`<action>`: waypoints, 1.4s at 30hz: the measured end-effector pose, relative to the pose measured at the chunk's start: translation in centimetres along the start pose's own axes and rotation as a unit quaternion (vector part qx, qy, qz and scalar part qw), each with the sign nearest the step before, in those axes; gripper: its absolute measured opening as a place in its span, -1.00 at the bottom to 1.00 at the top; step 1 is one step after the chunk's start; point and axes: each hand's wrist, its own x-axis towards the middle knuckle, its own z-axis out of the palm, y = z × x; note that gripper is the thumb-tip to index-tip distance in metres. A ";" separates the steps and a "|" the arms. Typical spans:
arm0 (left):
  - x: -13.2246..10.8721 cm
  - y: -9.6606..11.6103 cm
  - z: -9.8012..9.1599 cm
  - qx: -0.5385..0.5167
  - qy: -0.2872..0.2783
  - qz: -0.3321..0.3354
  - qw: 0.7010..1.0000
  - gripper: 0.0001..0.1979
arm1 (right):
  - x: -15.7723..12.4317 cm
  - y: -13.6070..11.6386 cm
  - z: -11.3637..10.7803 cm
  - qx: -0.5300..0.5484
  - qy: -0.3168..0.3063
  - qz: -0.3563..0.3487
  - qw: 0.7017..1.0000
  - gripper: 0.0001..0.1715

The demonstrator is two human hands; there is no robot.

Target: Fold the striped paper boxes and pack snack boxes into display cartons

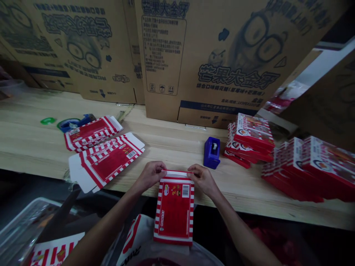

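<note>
A red-and-white striped carton (175, 208) lies over the table's front edge, its barcode side facing up. My left hand (152, 173) pinches the far left corner of its end flap. At the far right corner, my right hand (203, 178) grips the same flap between thumb and fingers. Flat, unfolded cartons (112, 159) lie in a pile to the left of my left hand. A blue tape dispenser (212, 152) stands just beyond my right hand. Stacked red boxes (249, 135) are farther right.
Large cardboard boxes (222, 62) wall off the back of the wooden table (169, 138). More red boxes (310, 166) line the right side. A second tape dispenser (73, 123) and a green ring (48, 120) sit at left. Below the edge is a clear plastic bin (36, 203).
</note>
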 end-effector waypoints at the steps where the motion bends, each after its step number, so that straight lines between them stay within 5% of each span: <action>1: 0.1 0.0 0.1 -0.006 0.001 -0.001 1.000 -0.90 | 0.1 0.0 0.0 0.000 0.001 0.003 1.000 -0.88; 11: -1.9 -1.4 1.1 -0.035 -0.024 0.040 0.998 -0.84 | -2.0 1.1 0.5 0.067 0.038 -0.048 0.996 -0.81; 20: -3.5 -3.5 2.6 -0.065 0.075 0.036 0.994 -0.84 | -3.9 2.4 1.5 0.070 0.066 -0.045 0.994 -0.78; 23: -3.7 -3.7 2.8 -0.100 0.076 0.040 0.991 -0.82 | -2.1 3.0 -1.5 0.028 0.233 -0.070 0.969 -0.62; 26: -3.8 -3.6 2.8 -0.111 0.069 0.038 0.991 -0.81 | 0.8 3.5 -5.6 -0.020 0.454 -0.061 0.889 -0.62; 31: -3.7 -3.3 2.8 -0.101 0.074 0.035 0.992 -0.78 | 4.7 4.4 -8.4 -0.022 0.453 -0.028 0.891 -0.67; 37: -4.0 -3.9 3.7 -0.200 0.060 -0.052 0.977 -0.73 | 4.6 4.9 -6.6 0.036 0.493 -0.029 0.869 -0.65; 42: -3.8 -4.0 4.3 -0.207 0.090 -0.058 0.972 -0.62 | 2.4 5.4 -4.1 0.057 0.515 -0.052 0.854 -0.67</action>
